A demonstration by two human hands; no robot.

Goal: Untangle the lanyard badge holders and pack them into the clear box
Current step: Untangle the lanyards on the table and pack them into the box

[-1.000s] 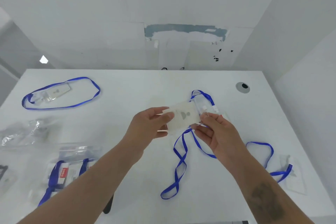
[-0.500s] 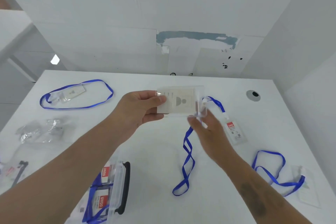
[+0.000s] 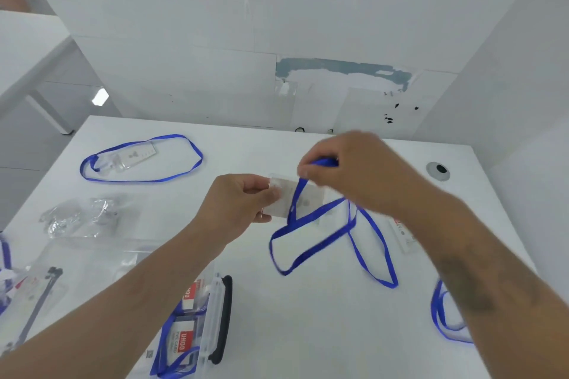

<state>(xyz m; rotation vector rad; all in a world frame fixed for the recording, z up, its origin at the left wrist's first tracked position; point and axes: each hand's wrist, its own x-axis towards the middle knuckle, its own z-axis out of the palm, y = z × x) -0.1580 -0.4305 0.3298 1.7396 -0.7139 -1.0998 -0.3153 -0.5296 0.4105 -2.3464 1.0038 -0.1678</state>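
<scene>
My left hand (image 3: 240,203) pinches the left edge of a clear badge holder (image 3: 303,198) held above the white table (image 3: 308,317). My right hand (image 3: 354,172) pinches that holder's blue lanyard (image 3: 311,243) near its top and lifts it; the strap hangs in loops down to the table. The clear box (image 3: 209,320) with a black handle stands at the lower left, with packed blue lanyards and red-labelled cards inside. Another lanyard with its badge holder (image 3: 138,158) lies flat at the far left. A third blue lanyard (image 3: 440,317) shows beside my right forearm.
Crumpled clear plastic bags (image 3: 83,218) lie at the left, and more packaging with a black strip (image 3: 40,295) sits near the left edge. A small red-labelled card (image 3: 403,232) lies behind my right wrist. A round cable hole (image 3: 437,171) is at the back right.
My right hand has risen and taken hold of the blue lanyard, pulling it up over the badge holder. The strap now hangs in loops. The view has tilted up and left.
</scene>
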